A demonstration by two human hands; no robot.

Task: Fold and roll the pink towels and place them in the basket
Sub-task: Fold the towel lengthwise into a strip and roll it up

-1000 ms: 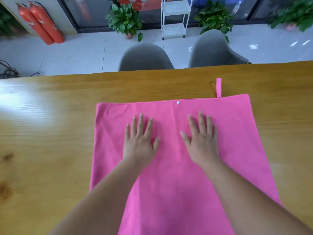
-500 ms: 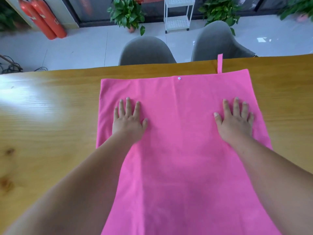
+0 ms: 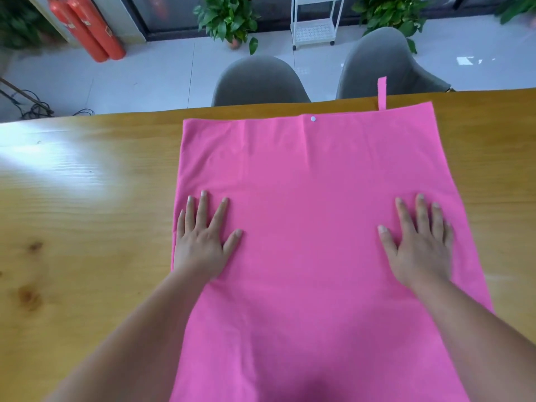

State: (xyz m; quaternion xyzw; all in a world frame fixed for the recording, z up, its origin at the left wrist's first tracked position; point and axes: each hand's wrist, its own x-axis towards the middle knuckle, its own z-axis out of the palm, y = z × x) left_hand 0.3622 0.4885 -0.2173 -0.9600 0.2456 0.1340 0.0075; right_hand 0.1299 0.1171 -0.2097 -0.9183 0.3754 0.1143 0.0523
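A pink towel [image 3: 310, 198] lies spread flat on the wooden table [image 3: 87, 198], its far edge near the table's back edge. A small white snap [image 3: 313, 119] sits near that far edge, and a pink hanging loop [image 3: 382, 92] sticks out past it. My left hand [image 3: 203, 236] presses flat on the towel at its left edge, fingers straight and spread. My right hand [image 3: 420, 242] lies flat near the towel's right edge, fingers straight. No basket is in view.
Two grey chairs [image 3: 258, 81] [image 3: 383, 65] stand behind the table's far edge. Beyond them are a white shelf cart [image 3: 314, 21], potted plants [image 3: 229, 18] and red fire extinguishers [image 3: 87, 30] on the tiled floor.
Both hands have slid apart from the towel's middle out to its left and right edges, smoothing it, and drawn back toward me. The view has tilted down.
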